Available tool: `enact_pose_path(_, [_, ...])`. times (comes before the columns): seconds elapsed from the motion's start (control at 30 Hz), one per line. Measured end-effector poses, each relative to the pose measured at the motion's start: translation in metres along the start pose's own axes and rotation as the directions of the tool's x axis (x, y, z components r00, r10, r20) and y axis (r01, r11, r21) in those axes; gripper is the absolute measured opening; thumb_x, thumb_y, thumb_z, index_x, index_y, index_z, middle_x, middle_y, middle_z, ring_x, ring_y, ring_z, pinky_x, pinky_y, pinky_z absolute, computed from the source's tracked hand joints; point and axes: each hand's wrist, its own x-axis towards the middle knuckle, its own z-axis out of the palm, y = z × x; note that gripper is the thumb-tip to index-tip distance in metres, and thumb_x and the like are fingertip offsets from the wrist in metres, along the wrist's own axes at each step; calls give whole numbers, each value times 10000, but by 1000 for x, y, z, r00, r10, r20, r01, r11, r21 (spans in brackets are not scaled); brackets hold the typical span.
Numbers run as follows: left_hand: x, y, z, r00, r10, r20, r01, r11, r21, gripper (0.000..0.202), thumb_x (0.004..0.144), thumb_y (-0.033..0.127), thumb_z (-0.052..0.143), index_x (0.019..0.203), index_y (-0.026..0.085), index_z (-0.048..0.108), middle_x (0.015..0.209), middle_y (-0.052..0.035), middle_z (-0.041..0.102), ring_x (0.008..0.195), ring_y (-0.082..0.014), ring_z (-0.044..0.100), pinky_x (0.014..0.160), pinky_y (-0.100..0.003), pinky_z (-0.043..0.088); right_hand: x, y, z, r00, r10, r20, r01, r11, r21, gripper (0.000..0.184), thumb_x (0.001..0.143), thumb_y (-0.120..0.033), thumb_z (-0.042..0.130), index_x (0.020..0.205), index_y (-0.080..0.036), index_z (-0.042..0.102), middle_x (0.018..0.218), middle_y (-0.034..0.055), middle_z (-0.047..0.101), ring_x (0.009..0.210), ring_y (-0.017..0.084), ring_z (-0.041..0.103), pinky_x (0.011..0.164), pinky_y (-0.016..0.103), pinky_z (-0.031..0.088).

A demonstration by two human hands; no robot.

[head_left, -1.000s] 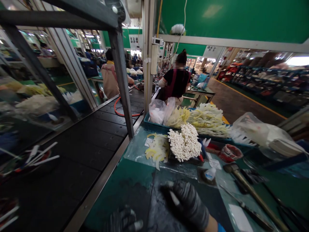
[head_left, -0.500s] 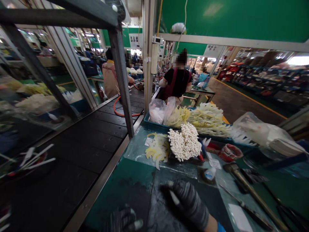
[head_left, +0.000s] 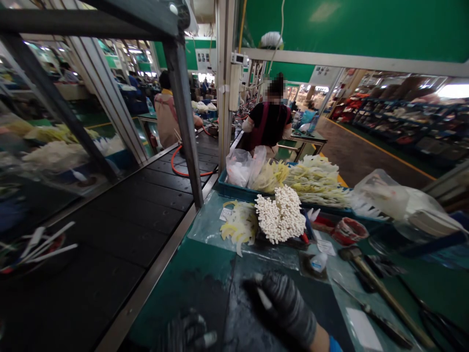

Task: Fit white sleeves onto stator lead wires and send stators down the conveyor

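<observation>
My right hand, in a dark glove, rests on the dark mat at the bottom centre with a small white stick-like piece pinched in its fingers. My left hand, also gloved, sits at the bottom edge with a small white piece at its fingertips; what it grips is mostly cut off. Just beyond lie a bundle of white sticks standing on end and a heap of pale yellow strips.
A black conveyor belt runs along the left, carrying white sticks. A blue tray holds yellow strips and plastic bags. A hammer, a small bottle and a red tape roll lie right. Two people work farther up.
The white sticks on the conveyor belt have drifted left and toward me. Both hands stay where they were.
</observation>
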Motion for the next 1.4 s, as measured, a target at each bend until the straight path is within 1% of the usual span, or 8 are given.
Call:
enact_pose_path(0.1, [16,1,-5,995,-77,-56,67,985,-157,286,715,236,830,977,346,807,824,63,793,775,-181,739,918,-310,683,-1,-1,-1,1000,-1,-1,1,1000,-30,306,1146,-194,505,1215,-249,798,889,38,867,711,213,822,649,295,646])
enact_pose_path(0.27, [29,3,-11,991,-102,-89,87,983,-163,316,682,185,797,956,343,805,807,67,793,738,-177,740,883,-295,690,-3,2,-1,999,-7,35,8,1000,-22,297,1122,-172,541,1218,-249,811,894,50,870,731,201,821,669,277,652])
enact_pose_path(0.43, [25,3,-13,994,-99,-52,89,982,-165,388,662,195,798,1014,357,811,844,78,815,769,-180,760,913,-283,690,-3,2,0,1000,0,19,0,1000,-20,287,1160,-228,528,1205,-250,810,900,35,867,739,187,813,677,266,637])
enact_pose_path(0.7, [31,5,-13,989,-121,-82,105,979,-173,429,615,154,773,1001,340,796,808,75,803,738,-182,755,912,-283,692,3,-2,-2,1000,-6,-11,6,1000,-18,336,1211,-268,464,1196,-246,799,902,22,866,740,179,816,679,275,633])
enact_pose_path(1.0, [21,3,-10,996,-81,-36,75,987,-143,379,639,234,909,987,342,803,858,64,781,797,-172,726,953,-298,671,-2,0,1,1000,-2,1,2,1000,-19,344,1214,-276,459,1200,-259,802,896,16,866,736,188,816,668,290,629])
enact_pose_path(1.13, [13,1,-8,998,-55,-27,52,992,-112,412,612,286,959,987,374,816,872,77,784,807,-172,725,888,-294,671,-6,3,3,1000,-4,28,5,1000,-13,320,1181,-230,497,1221,-254,813,907,34,868,759,189,818,694,280,637])
enact_pose_path(1.27, [7,2,-5,995,-95,-42,89,987,-138,366,685,269,905,1025,377,825,883,82,798,819,-171,743,933,-301,667,-6,3,3,999,2,52,-1,1000,-16,335,1181,-230,489,1214,-262,821,902,27,866,762,184,813,695,271,638])
enact_pose_path(1.4, [6,4,-3,994,-91,-61,82,988,-133,312,746,304,916,1032,371,809,871,87,788,828,-153,742,969,-297,645,-5,1,4,1000,-4,7,5,999,-36,350,1204,-262,466,1186,-247,815,890,31,863,745,183,805,677,274,640])
